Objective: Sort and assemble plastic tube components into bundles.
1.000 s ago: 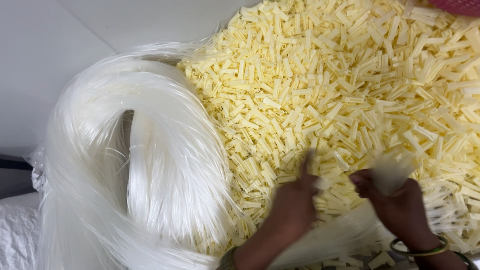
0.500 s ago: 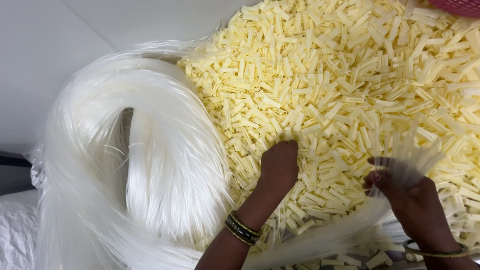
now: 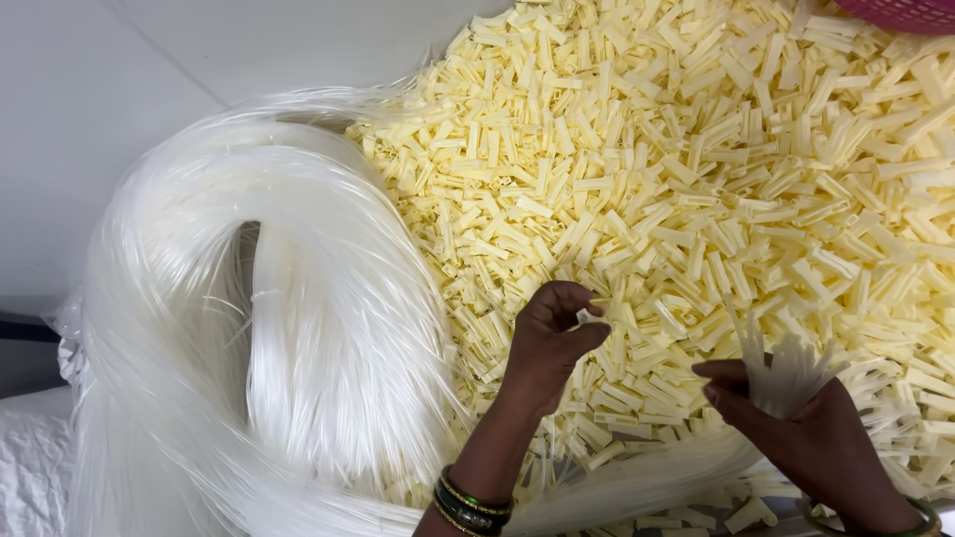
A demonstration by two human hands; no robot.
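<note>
- Left hand pinches one small pale-yellow plastic clip above the heap of ridged clips.
- Right hand grips a fan of thin translucent strands, tips pointing up.
- Glossy white strand bundle curves at left.

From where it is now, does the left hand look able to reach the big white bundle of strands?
Probably yes. The left hand rests on the pile of yellow pieces, right beside the white bundle of strands, and nothing lies between them.
</note>
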